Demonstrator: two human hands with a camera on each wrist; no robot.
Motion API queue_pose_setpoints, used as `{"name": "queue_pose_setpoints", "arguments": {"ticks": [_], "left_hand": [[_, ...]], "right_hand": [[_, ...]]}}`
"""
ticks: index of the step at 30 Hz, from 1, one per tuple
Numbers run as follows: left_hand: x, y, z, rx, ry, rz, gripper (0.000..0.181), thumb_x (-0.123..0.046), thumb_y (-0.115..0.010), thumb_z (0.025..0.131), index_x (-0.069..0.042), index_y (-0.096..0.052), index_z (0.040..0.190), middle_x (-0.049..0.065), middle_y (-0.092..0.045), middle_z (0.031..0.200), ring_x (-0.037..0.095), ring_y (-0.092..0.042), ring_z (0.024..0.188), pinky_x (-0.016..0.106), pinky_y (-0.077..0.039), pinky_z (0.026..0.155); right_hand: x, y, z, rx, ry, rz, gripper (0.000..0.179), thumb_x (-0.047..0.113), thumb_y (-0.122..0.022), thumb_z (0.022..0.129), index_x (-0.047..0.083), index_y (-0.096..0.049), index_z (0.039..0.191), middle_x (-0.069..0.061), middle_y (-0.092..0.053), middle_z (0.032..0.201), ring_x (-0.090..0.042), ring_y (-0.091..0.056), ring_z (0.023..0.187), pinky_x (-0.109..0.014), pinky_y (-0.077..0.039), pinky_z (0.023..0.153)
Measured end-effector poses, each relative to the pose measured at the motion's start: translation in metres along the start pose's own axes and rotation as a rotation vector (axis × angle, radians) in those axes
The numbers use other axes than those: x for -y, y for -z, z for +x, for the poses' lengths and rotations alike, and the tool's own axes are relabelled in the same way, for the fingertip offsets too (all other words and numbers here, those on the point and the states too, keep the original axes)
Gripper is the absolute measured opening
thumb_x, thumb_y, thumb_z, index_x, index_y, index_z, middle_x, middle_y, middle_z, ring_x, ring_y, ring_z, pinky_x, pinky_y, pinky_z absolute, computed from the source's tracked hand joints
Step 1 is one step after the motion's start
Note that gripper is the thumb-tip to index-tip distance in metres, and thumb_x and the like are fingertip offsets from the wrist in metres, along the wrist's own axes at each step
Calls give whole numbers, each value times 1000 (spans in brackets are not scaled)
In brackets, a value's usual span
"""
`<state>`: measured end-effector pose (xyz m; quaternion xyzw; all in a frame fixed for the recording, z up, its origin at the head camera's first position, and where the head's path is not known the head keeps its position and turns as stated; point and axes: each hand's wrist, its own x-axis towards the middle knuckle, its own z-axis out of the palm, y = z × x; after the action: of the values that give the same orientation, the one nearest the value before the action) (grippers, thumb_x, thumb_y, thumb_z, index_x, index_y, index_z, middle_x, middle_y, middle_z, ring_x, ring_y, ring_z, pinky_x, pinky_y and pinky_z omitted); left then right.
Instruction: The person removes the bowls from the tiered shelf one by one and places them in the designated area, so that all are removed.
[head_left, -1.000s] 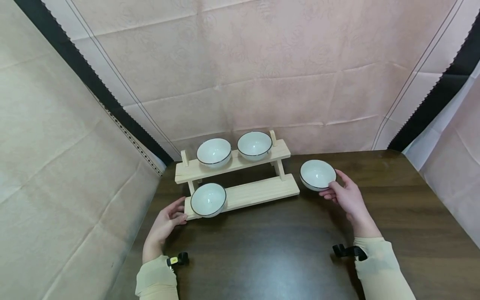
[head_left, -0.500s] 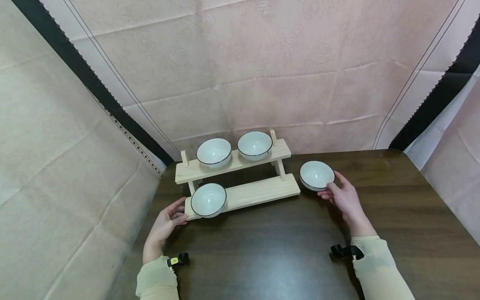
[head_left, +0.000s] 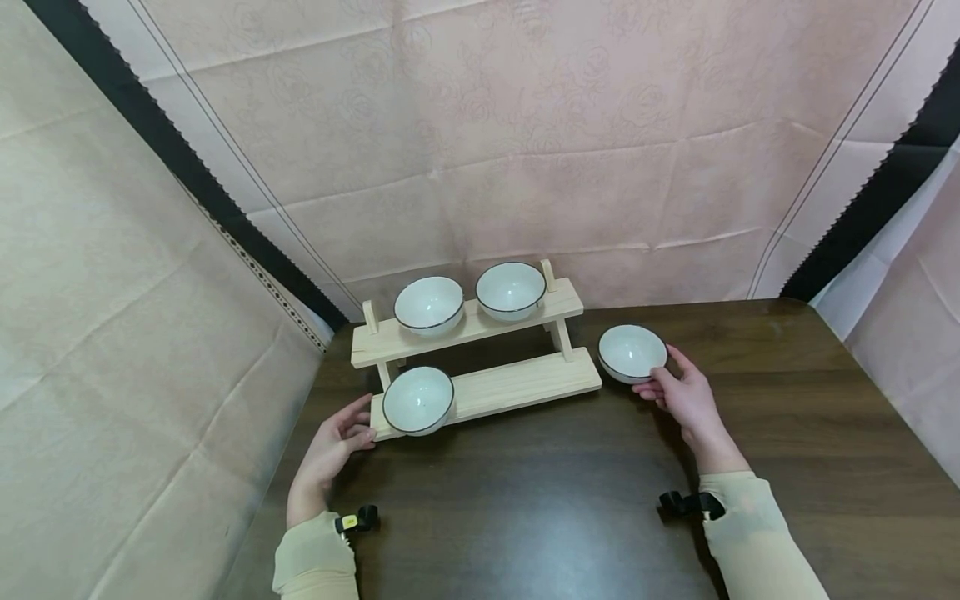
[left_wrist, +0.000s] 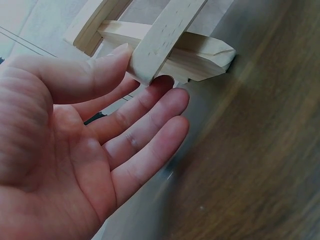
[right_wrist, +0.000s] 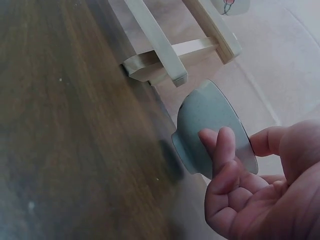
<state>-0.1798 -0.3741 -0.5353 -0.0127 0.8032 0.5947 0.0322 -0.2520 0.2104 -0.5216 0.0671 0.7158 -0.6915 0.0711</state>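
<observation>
My right hand [head_left: 686,400] holds a white bowl [head_left: 632,353] with a dark rim, right of a two-tier wooden display rack [head_left: 525,387]. In the right wrist view the thumb is at the rim of the bowl [right_wrist: 210,125] and fingers lie along its outer wall, close over the table. My left hand [head_left: 333,446] grips the left end of the rack's lower board [left_wrist: 162,42], thumb at one edge and fingers at the other. One bowl [head_left: 417,400] sits on that board's left end. Two more, a left bowl [head_left: 428,305] and a right bowl [head_left: 510,291], stand on the upper board.
The dark wooden table [head_left: 510,508] reaches back to a pale patterned cloth wall [head_left: 570,150]. Another cloth wall [head_left: 135,375] stands close to the left arm. Short upright pegs, such as the right peg [head_left: 548,275], rise from the upper board's ends.
My right hand and its bowl have shifted slightly left and toward me, staying level. My left hand keeps its grip on the rack, and the other bowls stay in place.
</observation>
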Motion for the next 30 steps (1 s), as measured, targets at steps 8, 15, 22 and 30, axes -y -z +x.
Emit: {"name": "queue_pose_setpoints", "arguments": {"ticks": [8,15,22,30], "left_hand": [[1,0,0,-2,-3,5,68,10,-65,99,2,-40,162,31,-60,129,14,-70,96,30,-62,82],[1,1,0,0,-16,13,68,9,-65,99,4,-39,162,29,-61,128,13,-71,95,29,-62,82],[0,0,-1,2,-23,22,68,9,-65,99,4,-39,162,28,-61,127,13,-71,95,29,-62,82],[-1,0,0,-2,-12,14,68,10,-65,99,2,-41,162,30,-60,129,14,-70,96,30,-62,82]], "right_hand": [[-2,-1,1,1,0,-7,76,16,-48,111,12,-4,173,-5,-81,89,-6,-76,77,-22,-53,63],[-3,-1,2,3,1,7,76,16,-48,111,13,-3,173,-3,-81,88,-6,-76,76,-20,-52,61],[-5,-1,2,6,7,12,76,16,-48,111,13,-3,173,-3,-81,88,-6,-76,76,-20,-52,61],[-7,0,3,7,13,5,76,16,-47,112,12,-3,173,-3,-81,88,-7,-76,77,-21,-53,62]]}}
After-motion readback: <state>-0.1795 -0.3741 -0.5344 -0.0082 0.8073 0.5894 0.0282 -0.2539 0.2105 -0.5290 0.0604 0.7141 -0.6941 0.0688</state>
